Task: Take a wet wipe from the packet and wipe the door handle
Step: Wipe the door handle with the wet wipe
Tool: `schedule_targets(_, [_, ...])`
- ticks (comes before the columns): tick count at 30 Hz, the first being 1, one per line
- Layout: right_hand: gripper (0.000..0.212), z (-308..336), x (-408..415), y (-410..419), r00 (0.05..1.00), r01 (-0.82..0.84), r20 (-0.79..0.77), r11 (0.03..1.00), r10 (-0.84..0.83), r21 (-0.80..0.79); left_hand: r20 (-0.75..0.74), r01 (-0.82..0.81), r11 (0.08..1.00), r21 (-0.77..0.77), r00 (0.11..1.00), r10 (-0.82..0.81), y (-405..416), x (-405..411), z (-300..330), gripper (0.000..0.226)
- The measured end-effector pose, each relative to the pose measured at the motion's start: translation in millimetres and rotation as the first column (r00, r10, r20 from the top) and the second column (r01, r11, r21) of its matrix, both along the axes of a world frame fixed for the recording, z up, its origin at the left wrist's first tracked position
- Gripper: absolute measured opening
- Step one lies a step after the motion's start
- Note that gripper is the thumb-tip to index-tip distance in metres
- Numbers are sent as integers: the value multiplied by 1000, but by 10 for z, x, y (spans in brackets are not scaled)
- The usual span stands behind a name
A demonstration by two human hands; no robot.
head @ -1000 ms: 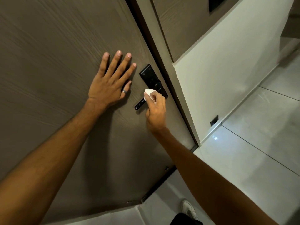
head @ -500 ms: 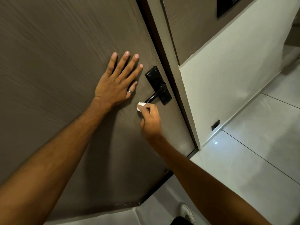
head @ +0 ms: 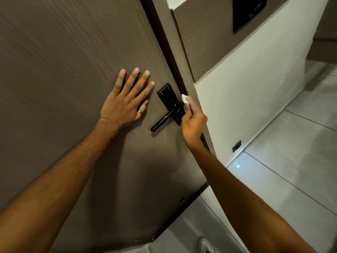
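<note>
The brown wood-grain door (head: 76,70) fills most of the view, closed or nearly so against its frame (head: 184,57), with a white wall (head: 246,92) and pale floor tiles (head: 291,161) off to the right. The left hand (head: 125,101) lies flat on the door panel with its fingers spread, a ring on the thumb, just beside the handle and apparently bracing the door. The right hand (head: 193,119) sits at the latch-side edge of the black backplate (head: 166,95), its fingers drawn together and pinching a small bunched wet wipe (head: 185,99), which shows white above the fingertips, right at the hub where the black door handle (head: 164,117) pivots. The lever itself runs down and to the left from that hub, bare, its free end well apart from the wipe. The packet is not in view. By the look of it the wiping step is in hand, with the wipe working the hub and the edge of the plate; whether it actually presses on the metal cannot be told. The next move probably calls for drawing the wipe along the lever to its tip while the flat palm keeps the door steady
</note>
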State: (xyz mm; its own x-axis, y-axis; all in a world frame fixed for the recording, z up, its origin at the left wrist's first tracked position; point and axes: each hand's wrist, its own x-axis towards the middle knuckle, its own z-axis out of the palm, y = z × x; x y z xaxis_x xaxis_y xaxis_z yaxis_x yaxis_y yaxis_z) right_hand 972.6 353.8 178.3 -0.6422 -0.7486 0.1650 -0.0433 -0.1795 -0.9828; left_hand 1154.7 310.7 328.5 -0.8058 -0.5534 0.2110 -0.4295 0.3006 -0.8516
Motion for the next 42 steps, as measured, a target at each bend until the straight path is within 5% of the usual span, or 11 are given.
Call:
schedule_targets(10, [44,-102,329,261,971,-116,-212,993,114,3,-2,14,1000,22,1000,-14,-54,16,-7,69])
schedule_targets(16, [30,-57,16,131,998,52,-43,999,-52,-8,-39,13,999,34,999,-12,-11,-6,2,67])
schedule_targets(30, [28,-61,681,414,914,-229,-367,966,172,-119,-24,-31,996,79,999,33,25,-25,40,68])
schedule_targets(34, [21,-70,852,536,840,-437,-394,895,372,-87,-33,-35,994,100,999,38,45,-38,65,67])
schedule_targets(38, [16,-129,736,676,827,-541,-234,837,512,-82,-104,-42,980,197,992,64,123,-79,103,65])
schedule_targets(42, [29,-177,267,700,782,-510,417,860,463,1,-436,167,909,383,900,18,270,-277,-33,60])
